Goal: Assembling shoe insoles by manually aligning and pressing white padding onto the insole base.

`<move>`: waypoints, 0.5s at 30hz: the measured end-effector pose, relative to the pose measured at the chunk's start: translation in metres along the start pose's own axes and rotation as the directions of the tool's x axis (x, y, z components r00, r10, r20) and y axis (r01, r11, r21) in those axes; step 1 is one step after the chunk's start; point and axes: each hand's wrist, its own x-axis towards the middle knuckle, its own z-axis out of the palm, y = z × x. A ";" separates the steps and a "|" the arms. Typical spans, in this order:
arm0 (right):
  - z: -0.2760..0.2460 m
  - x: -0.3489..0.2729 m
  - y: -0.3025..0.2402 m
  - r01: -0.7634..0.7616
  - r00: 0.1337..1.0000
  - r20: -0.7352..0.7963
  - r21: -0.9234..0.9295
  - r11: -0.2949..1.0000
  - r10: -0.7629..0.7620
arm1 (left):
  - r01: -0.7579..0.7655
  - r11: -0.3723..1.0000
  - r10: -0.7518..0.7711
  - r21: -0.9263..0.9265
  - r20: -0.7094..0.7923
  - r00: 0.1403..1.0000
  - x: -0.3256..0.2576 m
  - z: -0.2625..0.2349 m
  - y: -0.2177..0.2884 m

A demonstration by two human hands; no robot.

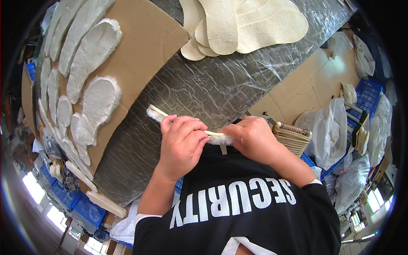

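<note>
A pale fleece-lined insole (217, 138) is held edge-on close to my body, its white fluff hanging below a cream layer. My left hand (182, 144) is closed round its middle, with one end poking out to the left. At the other end my right hand (253, 138) pinches it between thumb and fingers. Parts of the insole are hidden behind the fingers of both hands. Beside my right forearm stands a stack of cream insoles (292, 138), seen from their edges.
A dark table (187, 85) under wrinkled clear film spans the middle. On brown cardboard (148, 38) at the left lie several fluffy white insoles (100, 100). Flat cream insoles (263, 27) overlap at the far side. Plastic bags (327, 131) and blue crates (367, 95) crowd the right.
</note>
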 end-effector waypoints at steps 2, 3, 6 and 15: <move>-0.001 0.000 0.001 -0.014 1.000 0.013 0.005 1.000 0.014 | 0.010 1.000 -0.010 0.000 0.004 1.000 0.000 0.001 0.001; -0.002 0.000 0.001 -0.013 1.000 0.014 0.005 1.000 0.013 | 0.019 1.000 -0.019 -0.001 0.009 1.000 0.001 0.002 0.001; -0.004 -0.001 0.002 -0.020 0.999 0.033 0.011 1.000 0.019 | 0.014 1.000 -0.014 -0.012 -0.006 1.000 0.001 0.004 0.002; -0.004 0.007 -0.004 -0.005 0.999 0.051 -0.020 1.000 0.006 | -0.044 0.999 0.044 0.010 0.007 0.999 0.003 0.017 0.007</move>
